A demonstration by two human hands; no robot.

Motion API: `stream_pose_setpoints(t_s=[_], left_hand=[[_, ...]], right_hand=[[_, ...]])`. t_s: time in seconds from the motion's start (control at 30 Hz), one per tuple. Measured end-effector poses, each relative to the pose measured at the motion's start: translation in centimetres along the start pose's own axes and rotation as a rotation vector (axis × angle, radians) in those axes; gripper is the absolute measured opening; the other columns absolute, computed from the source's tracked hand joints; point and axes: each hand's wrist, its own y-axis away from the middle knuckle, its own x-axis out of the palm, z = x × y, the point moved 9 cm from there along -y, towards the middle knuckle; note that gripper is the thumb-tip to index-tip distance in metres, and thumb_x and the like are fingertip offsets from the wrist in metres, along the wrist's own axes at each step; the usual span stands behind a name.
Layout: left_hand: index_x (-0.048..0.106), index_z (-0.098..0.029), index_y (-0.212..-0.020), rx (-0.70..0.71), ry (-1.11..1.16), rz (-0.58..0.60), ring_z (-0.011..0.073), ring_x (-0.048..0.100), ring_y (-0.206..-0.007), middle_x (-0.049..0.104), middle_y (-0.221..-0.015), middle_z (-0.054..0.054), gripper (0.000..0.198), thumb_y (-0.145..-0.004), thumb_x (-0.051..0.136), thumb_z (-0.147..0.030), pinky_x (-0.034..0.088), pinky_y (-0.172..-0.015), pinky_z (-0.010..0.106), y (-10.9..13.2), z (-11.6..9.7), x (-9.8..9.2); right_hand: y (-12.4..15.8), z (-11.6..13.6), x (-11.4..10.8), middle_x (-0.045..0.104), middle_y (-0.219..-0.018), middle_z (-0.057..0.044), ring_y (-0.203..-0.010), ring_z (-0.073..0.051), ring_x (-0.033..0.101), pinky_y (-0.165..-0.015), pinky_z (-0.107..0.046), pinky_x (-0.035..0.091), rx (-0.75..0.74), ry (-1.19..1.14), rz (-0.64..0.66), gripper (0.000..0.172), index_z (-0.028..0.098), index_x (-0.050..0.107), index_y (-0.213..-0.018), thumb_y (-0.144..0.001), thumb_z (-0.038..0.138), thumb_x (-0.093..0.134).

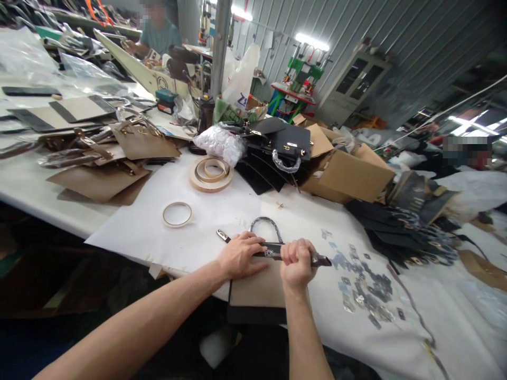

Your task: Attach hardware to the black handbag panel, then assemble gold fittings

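Note:
A bag panel (257, 287), beige inside with a black edge, lies at the table's front edge, partly overhanging it. A dark looped bag handle (264, 220) in clear wrap arches up behind it. My left hand (242, 257) rests flat across the panel's upper edge, fingers stretched out and pressing near a black strap with a metal end (223, 235). My right hand (297, 261) is a closed fist around a dark, glossy-handled tool (321, 260), whose kind I cannot make out. Small metal fittings (270, 253) show between the hands.
Rolls of tape (177, 215) and a stack of larger rolls (211, 174) lie beyond. Loose metal pieces (370, 287) are scattered right. Brown bag parts (103, 182), black bags (291, 141), a cardboard box (352, 171) and black panels (380, 227) crowd the table. A person (160, 34) sits across.

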Motion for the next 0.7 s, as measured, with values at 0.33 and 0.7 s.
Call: stream_pose_setpoints(t_s=[0.33, 0.7], left_hand=[[0.074, -0.026, -0.115, -0.002, 0.007, 0.001, 0.0281, 0.059, -0.12, 0.07, -0.132, 0.004, 0.037, -0.086, 0.075, -0.048, 0.053, -0.098, 0.043, 0.0, 0.2, 0.1], [0.074, -0.031, -0.116, 0.036, -0.023, 0.036, 0.0272, 0.058, -0.118, 0.07, -0.132, 0.002, 0.031, -0.09, 0.072, -0.048, 0.051, -0.096, 0.043, -0.1, -0.1, 0.4]], right_hand=[[1.7, -2.0, -0.2, 0.024, -0.048, 0.012, -0.039, -0.006, 0.02, -0.042, -0.024, 0.021, -0.036, 0.012, -0.008, 0.044, 0.023, 0.032, -0.062, -0.096, 0.028, 0.059], [0.9, -3.5, 0.8, 0.038, -0.047, 0.009, -0.042, -0.008, 0.037, -0.044, -0.025, 0.031, -0.038, 0.389, 0.003, 0.046, 0.024, 0.039, -0.061, -0.096, 0.042, 0.061]])
